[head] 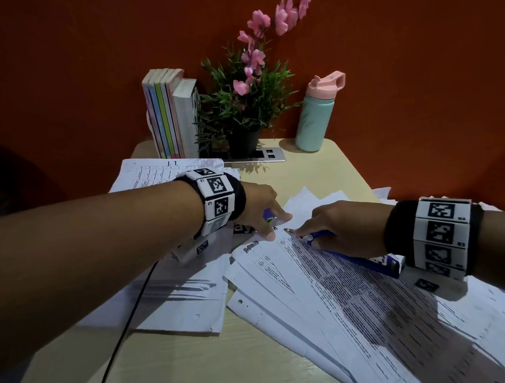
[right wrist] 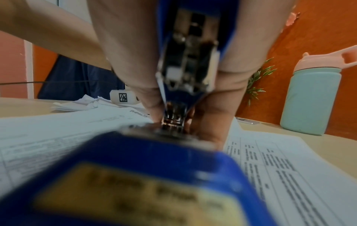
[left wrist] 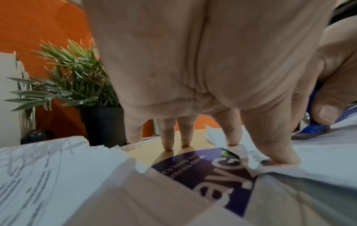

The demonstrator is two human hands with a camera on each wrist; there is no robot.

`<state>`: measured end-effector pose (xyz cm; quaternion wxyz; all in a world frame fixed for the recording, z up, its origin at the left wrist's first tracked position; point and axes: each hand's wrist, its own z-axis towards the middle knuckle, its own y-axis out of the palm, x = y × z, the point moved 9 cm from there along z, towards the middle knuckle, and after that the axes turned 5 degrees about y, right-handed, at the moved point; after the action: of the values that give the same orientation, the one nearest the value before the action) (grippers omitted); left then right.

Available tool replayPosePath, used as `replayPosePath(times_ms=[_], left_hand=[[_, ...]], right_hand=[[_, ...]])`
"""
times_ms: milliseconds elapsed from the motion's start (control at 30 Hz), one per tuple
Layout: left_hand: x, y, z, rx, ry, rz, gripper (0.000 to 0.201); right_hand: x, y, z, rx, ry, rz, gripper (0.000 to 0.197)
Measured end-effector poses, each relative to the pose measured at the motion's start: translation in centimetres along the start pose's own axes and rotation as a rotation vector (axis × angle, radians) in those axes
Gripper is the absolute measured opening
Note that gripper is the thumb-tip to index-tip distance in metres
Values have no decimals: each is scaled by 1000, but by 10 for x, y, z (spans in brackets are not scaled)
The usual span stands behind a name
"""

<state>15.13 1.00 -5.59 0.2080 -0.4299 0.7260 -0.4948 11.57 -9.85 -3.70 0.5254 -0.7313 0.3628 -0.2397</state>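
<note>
A fanned stack of printed sheets (head: 338, 289) lies across the right half of the beige desk (head: 196, 364). My right hand (head: 335, 225) grips a blue stapler (head: 363, 258), its metal nose (head: 290, 231) at the stack's top corner; in the right wrist view the stapler (right wrist: 185, 76) fills the middle, its nose down on the paper (right wrist: 77, 130). My left hand (head: 264, 211) presses straight fingers on the same corner. In the left wrist view its thumb (left wrist: 278, 152) pins the sheet edge and the other fingertips (left wrist: 168, 146) touch the desk beside a purple printed leaflet (left wrist: 222, 175).
More papers (head: 174, 283) lie on the left half of the desk, with a black cable (head: 129, 320) over them. At the back stand upright books (head: 168, 116), a potted plant with pink flowers (head: 246, 103) and a mint bottle with a pink lid (head: 317, 114). An orange wall is behind.
</note>
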Motion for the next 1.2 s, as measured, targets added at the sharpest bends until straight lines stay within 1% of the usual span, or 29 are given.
replayPosePath(times_ms=[167,400,567,700,967,1100,1200], left_hand=[[0,1,1,7,-3,12,61],[3,-2,-2,-1,-17,15,59],[6,-4,-5,6,-4,14,57],[6,-3,-5,-2,-14,20,59],[10,-5,-8,-1,4,25,54],[11,-5,-9,6,12,10,48],[9,-5,-10,19,9,-14,43]], right_hand=[[0,-1,1,-9,-18,15,40],[-14,-3,14,41,-22,-38,43],[-16,1,11,18,-11,-61,51],[-20,4,13,10,-14,-101,47],[-23,11,10,70,49,-111,50],[-33,10,16,98,17,-160,45],[-35,1,22,121,7,-111,40]])
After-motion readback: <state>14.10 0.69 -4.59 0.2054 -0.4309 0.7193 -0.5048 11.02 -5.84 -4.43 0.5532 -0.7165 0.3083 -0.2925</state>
